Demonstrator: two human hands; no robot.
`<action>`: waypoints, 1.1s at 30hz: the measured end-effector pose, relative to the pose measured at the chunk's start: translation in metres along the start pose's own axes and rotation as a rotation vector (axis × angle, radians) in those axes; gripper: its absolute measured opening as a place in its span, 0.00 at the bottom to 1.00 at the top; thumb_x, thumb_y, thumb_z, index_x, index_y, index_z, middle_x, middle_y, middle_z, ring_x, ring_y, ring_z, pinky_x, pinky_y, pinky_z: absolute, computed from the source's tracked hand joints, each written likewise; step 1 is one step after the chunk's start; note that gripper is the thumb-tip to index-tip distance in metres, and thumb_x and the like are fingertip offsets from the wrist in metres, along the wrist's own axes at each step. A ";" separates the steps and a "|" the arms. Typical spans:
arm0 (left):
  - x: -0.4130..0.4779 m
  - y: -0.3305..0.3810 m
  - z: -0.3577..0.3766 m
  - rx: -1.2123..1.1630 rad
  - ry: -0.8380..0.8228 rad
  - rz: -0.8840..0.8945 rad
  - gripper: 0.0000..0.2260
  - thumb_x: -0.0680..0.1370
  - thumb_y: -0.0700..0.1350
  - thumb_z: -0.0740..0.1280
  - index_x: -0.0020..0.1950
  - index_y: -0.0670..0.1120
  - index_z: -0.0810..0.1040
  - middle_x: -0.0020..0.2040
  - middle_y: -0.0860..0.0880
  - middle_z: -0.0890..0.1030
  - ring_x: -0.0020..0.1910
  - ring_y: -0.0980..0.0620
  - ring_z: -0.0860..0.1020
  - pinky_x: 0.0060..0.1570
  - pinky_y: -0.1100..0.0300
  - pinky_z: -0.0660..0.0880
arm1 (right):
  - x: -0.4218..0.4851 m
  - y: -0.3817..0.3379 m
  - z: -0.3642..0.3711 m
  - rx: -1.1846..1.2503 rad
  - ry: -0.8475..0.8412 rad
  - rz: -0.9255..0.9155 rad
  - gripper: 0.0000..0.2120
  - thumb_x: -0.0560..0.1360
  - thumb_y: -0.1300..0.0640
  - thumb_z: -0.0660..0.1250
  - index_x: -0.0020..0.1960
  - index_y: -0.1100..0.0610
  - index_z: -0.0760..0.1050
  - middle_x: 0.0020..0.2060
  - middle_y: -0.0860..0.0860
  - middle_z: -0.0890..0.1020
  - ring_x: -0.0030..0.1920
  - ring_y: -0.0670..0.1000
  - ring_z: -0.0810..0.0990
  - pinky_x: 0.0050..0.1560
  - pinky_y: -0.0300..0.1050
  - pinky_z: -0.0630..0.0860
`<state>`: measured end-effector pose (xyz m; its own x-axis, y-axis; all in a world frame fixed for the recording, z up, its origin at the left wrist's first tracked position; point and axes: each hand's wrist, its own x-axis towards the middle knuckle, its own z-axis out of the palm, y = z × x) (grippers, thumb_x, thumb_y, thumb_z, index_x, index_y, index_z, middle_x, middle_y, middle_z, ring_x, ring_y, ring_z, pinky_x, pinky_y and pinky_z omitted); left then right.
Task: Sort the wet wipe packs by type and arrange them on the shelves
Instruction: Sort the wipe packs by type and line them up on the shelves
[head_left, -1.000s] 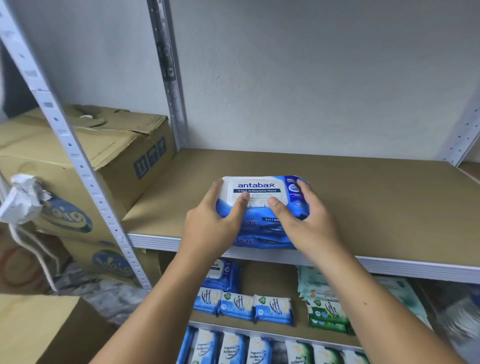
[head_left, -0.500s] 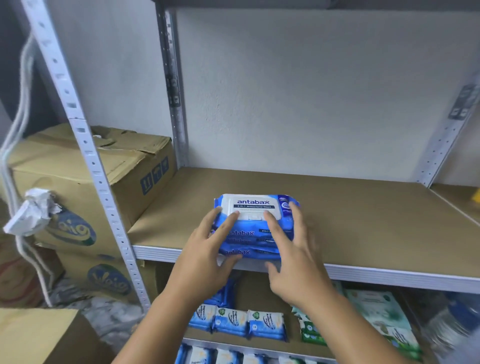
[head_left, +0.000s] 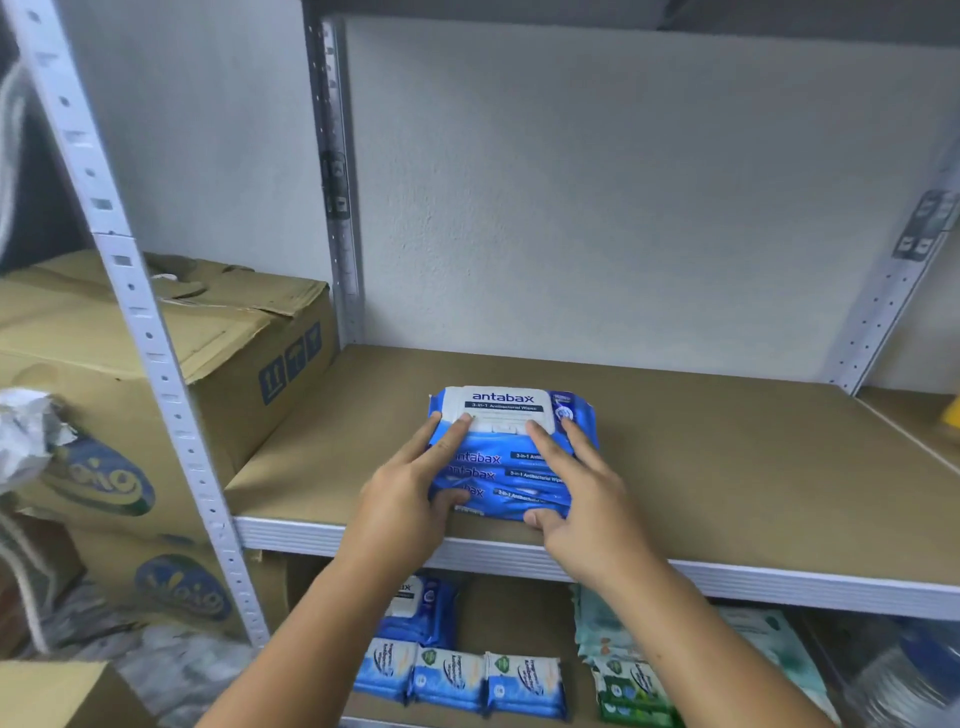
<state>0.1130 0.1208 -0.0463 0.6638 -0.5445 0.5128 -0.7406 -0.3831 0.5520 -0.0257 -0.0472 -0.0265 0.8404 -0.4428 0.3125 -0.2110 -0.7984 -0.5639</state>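
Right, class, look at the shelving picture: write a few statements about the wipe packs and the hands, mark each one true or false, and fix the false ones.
1. The stack of blue antabax packs lies on the brown shelf board. True.
2. Just one hand touches the stack. False: the left hand and the right hand both rest on it, fingers laid over the top.
3. A cardboard box stands to the left of the shelf board. True.
4. The level underneath is bare. False: the lower shelf holds small blue packs and green packs.
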 end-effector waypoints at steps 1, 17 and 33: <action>0.008 -0.004 0.002 0.005 -0.004 -0.007 0.36 0.75 0.46 0.75 0.74 0.72 0.62 0.79 0.57 0.64 0.72 0.53 0.71 0.60 0.66 0.69 | 0.008 0.002 0.002 0.008 0.002 0.005 0.43 0.73 0.57 0.75 0.77 0.30 0.56 0.80 0.36 0.49 0.76 0.44 0.62 0.65 0.33 0.64; 0.167 -0.073 0.061 0.088 -0.050 -0.027 0.35 0.73 0.55 0.76 0.74 0.72 0.63 0.79 0.57 0.63 0.65 0.50 0.77 0.64 0.60 0.71 | 0.182 0.058 0.040 -0.005 0.051 -0.052 0.42 0.73 0.63 0.76 0.79 0.42 0.61 0.82 0.47 0.51 0.79 0.46 0.55 0.66 0.29 0.52; 0.220 -0.106 0.097 0.121 0.000 0.184 0.37 0.72 0.47 0.76 0.76 0.59 0.61 0.75 0.51 0.62 0.63 0.48 0.73 0.55 0.50 0.78 | 0.232 0.088 0.051 -0.173 0.155 0.019 0.45 0.74 0.61 0.69 0.80 0.35 0.50 0.81 0.41 0.48 0.69 0.59 0.66 0.67 0.44 0.67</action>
<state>0.3268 -0.0307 -0.0558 0.5165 -0.6131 0.5978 -0.8562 -0.3642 0.3664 0.1764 -0.1989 -0.0425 0.7516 -0.5050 0.4243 -0.3195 -0.8415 -0.4356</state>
